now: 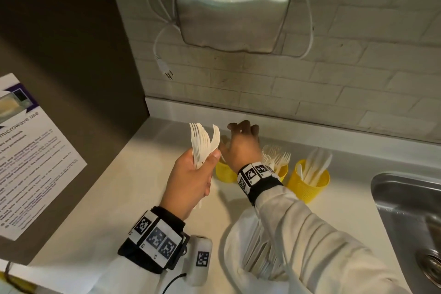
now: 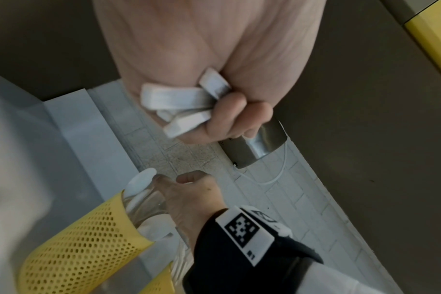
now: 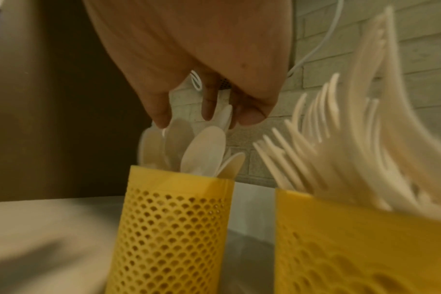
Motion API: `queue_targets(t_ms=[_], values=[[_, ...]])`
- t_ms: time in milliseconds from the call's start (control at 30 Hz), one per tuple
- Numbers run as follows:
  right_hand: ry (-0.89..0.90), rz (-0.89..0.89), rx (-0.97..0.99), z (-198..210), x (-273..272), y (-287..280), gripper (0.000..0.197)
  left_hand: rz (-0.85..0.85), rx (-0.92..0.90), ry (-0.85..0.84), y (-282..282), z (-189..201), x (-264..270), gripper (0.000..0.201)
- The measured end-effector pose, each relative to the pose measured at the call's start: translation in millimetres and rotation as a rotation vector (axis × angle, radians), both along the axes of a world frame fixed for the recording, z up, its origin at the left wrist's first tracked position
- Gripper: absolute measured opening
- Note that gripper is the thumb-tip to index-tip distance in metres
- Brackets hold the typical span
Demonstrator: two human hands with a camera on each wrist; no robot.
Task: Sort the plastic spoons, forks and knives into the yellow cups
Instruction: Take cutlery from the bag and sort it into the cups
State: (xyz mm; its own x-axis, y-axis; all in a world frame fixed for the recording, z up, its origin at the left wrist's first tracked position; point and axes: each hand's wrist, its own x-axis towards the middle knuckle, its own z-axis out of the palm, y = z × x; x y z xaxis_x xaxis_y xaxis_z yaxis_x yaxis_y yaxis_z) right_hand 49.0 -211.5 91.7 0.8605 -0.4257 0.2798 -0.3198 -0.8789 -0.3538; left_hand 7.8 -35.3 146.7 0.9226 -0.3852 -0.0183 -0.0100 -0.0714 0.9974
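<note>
My left hand [image 1: 202, 162] grips a bunch of white plastic forks [image 1: 202, 142] by the handles, tines up, left of the cups; the handle ends [image 2: 184, 105] stick out under its curled fingers [image 2: 237, 115]. My right hand [image 1: 241, 136] hovers over the left yellow cup [image 1: 224, 172], which holds spoons [image 3: 204, 151]. Its fingers [image 3: 161, 117] point down, spread, and touch the spoon bowls without closing on any. The middle yellow cup [image 1: 282, 170] holds forks [image 3: 327, 151]. The right yellow cup [image 1: 307, 184] holds knives [image 1: 317, 164].
A white bag [image 1: 253, 253] with more cutlery lies on the white counter [image 1: 124, 186] under my right forearm. A steel sink [image 1: 410, 217] is at the right. A metal hand dryer [image 1: 233, 5] hangs on the brick wall, and a paper notice [image 1: 31, 155] is on the left wall.
</note>
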Motion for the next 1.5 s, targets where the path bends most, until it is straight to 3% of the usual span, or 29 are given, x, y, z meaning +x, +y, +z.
queue_targets(t_ms=[100, 233, 367, 400, 533, 600, 667, 733, 900, 1033, 1200, 1367, 1500], values=[[0.123, 0.023, -0.147, -6, -1, 7, 0.047, -0.015, 0.002, -0.02, 0, 3, 0, 0.024], [0.307, 0.106, -0.165, -18, -3, 12, 0.062, -0.03, 0.052, -0.081, 4, 7, -2, 0.025], [0.207, 0.109, -0.055, 16, -14, 15, 0.063, -0.023, 0.114, -0.238, 8, 8, -2, 0.011], [0.122, 0.118, 0.069, 30, -20, 16, 0.06, -0.004, 0.141, -0.289, 9, 8, -2, 0.004], [-0.209, 0.277, 0.979, 73, -66, 23, 0.068, 0.118, 0.276, -0.466, 12, 5, 1, 0.028], [-0.187, 0.417, 1.151, 82, -89, 29, 0.071, 0.137, 0.347, -0.527, 11, 4, 0, 0.029], [-0.138, 0.495, 1.117, 81, -104, 36, 0.085, 0.11, 0.388, -0.543, 6, 5, -6, 0.035], [-0.165, 0.439, 1.075, 77, -108, 41, 0.09, 0.08, 0.398, -0.558, -1, 7, -15, 0.037], [-0.361, 0.216, 1.204, 73, -116, 41, 0.032, -0.05, 0.383, -0.564, -19, 13, -31, 0.051], [-0.38, 0.288, 1.328, 81, -131, 28, 0.025, -0.114, 0.436, -0.64, -33, 17, -40, 0.05], [-0.44, 0.212, 1.017, 90, -146, 4, 0.025, -0.172, 0.579, -0.744, -54, 18, -48, 0.037], [-0.525, 0.097, 0.81, 84, -154, -24, 0.024, -0.231, 0.482, -0.723, -76, 28, -54, 0.034], [-0.623, 0.039, 0.754, 86, -165, -47, 0.02, -0.252, 0.415, -0.698, -89, 33, -54, 0.026]])
